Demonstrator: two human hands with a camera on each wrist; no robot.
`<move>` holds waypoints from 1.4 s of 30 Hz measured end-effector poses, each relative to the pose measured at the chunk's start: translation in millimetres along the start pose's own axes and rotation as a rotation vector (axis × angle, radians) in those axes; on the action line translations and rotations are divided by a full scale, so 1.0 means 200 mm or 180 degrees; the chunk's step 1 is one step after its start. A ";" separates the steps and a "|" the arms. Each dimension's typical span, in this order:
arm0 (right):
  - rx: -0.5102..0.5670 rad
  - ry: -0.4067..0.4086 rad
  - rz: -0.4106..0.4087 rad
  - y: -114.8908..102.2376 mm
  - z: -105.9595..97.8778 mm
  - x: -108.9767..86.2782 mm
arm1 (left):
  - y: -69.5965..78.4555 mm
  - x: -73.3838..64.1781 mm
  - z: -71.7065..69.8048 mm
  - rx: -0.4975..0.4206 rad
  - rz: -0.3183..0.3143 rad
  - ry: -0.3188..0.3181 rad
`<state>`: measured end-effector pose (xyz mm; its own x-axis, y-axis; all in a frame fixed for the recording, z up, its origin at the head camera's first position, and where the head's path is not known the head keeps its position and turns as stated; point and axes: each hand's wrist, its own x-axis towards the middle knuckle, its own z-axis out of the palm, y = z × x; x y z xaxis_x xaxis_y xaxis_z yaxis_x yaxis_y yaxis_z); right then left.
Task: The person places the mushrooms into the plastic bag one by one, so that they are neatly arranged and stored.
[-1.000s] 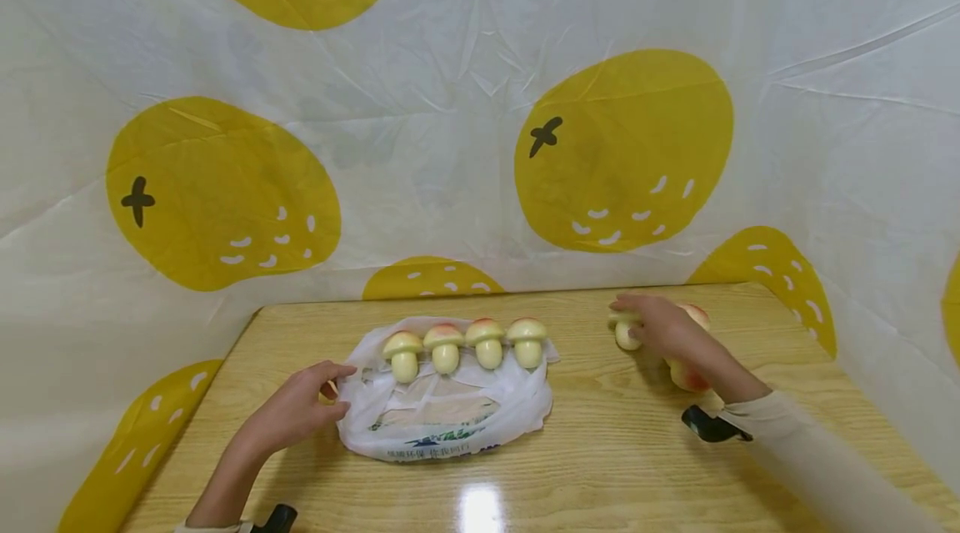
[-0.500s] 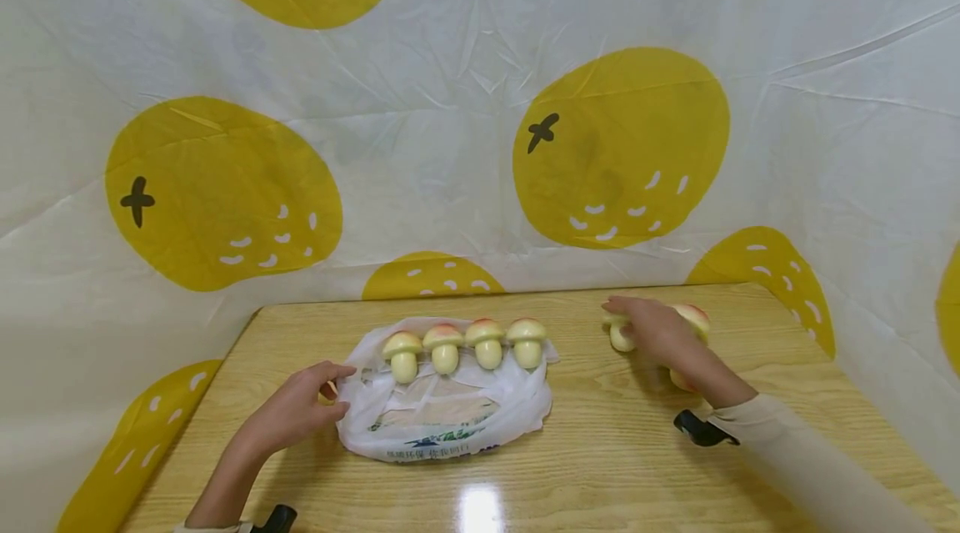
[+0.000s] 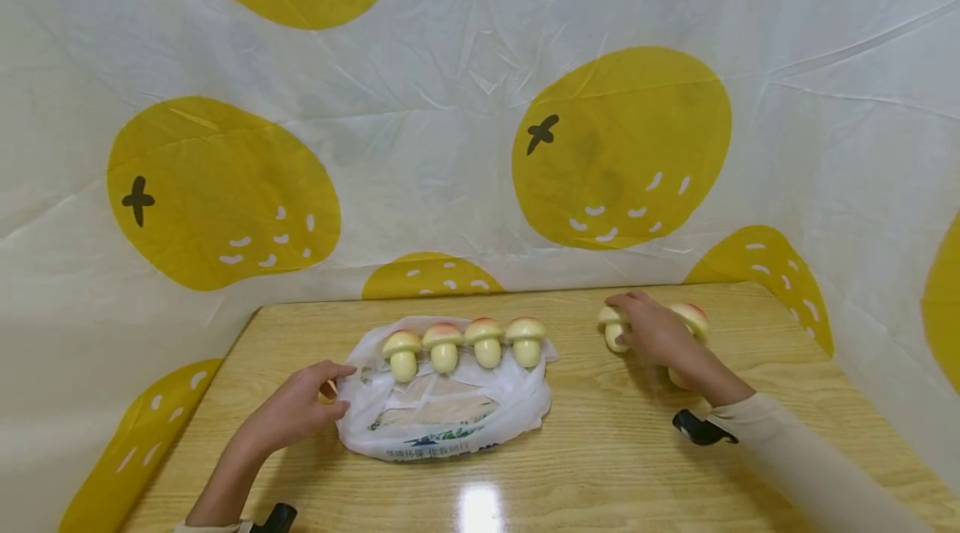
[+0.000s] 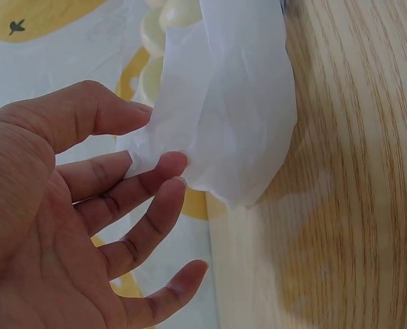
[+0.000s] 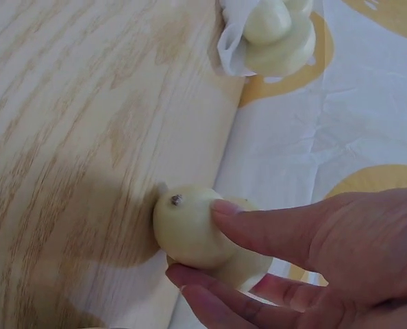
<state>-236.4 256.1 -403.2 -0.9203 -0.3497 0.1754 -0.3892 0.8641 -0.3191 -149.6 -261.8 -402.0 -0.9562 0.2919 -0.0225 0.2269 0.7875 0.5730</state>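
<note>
On the wooden table, a white plastic bag [image 3: 517, 408] lies with a row of several toy mushrooms [image 3: 443, 346], pale with reddish caps, along its far side. My left hand [image 3: 294, 404] is at the bag's left edge; in the left wrist view its parted fingers [image 4: 170, 162] touch the thin plastic without closing round it. Over on the right, my right hand [image 3: 663, 339] pinches another toy mushroom [image 3: 615, 334] between thumb and fingers. That mushroom [image 5: 193, 229] shows its rounded stem end in the right wrist view, close to the tabletop; whether it touches is unclear.
Behind my right hand is a further toy mushroom [image 3: 692, 318], partly hidden, and another pale piece lies under the wrist. A white curtain [image 3: 450, 166] printed with yellow fruit hangs behind the wooden table [image 3: 600, 466].
My right hand has shifted slightly left with the mushroom in its grip, uncovering more of the one behind it. My left hand and the bag have stayed put.
</note>
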 end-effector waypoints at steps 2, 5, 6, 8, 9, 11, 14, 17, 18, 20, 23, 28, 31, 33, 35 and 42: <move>0.0069 -0.0069 -0.0033 0.01 0.00 0.00 | 0.00 0.00 0.00 0.0000 0.0001 -0.0001; 0.0200 -0.0230 -0.0033 0.01 -0.01 0.00 | 0.00 0.00 0.00 0.0003 0.0008 0.0000; 0.0232 -0.0283 -0.0027 0.02 -0.01 0.00 | 0.00 0.00 0.00 -0.0002 0.0008 0.0000; 0.0323 -0.0370 -0.0042 0.02 -0.01 0.00 | 0.00 0.00 0.00 0.0003 0.0011 0.0001; 0.0361 -0.0413 -0.0038 0.02 -0.01 0.01 | 0.00 0.00 0.00 0.0004 0.0011 0.0000; 0.0421 -0.0468 -0.0046 0.02 -0.01 0.01 | 0.00 0.00 0.00 0.0007 0.0005 0.0003; 0.0483 -0.0529 -0.0044 0.03 -0.01 0.01 | 0.00 0.00 0.00 0.0006 0.0000 0.0006; 0.0536 -0.0554 -0.0056 0.04 0.00 0.01 | 0.00 0.00 0.00 0.0015 0.0002 0.0002; 0.0560 -0.0557 -0.0057 0.04 0.00 0.01 | 0.00 0.00 0.00 0.0016 0.0000 0.0000; 0.0644 -0.0562 -0.0039 0.04 -0.01 0.01 | 0.00 0.00 0.00 0.0028 0.0008 -0.0008; 0.0774 -0.0576 -0.0038 0.04 -0.01 0.01 | 0.00 0.00 0.00 0.0023 0.0000 -0.0003; 0.0893 -0.0552 -0.0045 0.04 0.00 0.01 | 0.00 0.00 0.00 -0.0001 0.0001 0.0016; 0.1099 -0.0584 0.0073 0.04 0.00 0.01 | 0.00 0.00 0.00 0.0001 0.0001 0.0013; 0.1288 -0.0605 0.0181 0.04 0.00 0.02 | 0.01 0.00 0.00 0.0004 -0.0004 0.0011; 0.1507 -0.0618 0.0291 0.03 0.00 0.02 | 0.01 0.00 0.00 0.0006 -0.0003 0.0009; 0.1823 -0.0557 0.0335 -0.02 -0.02 0.02 | 0.00 0.00 0.00 0.0033 0.0021 0.0028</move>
<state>-239.0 253.2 -398.2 -0.9290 -0.3693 -0.0244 -0.2108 0.5821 -0.7853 -149.0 -262.1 -401.3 -0.9563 0.2923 -0.0116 0.2350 0.7912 0.5646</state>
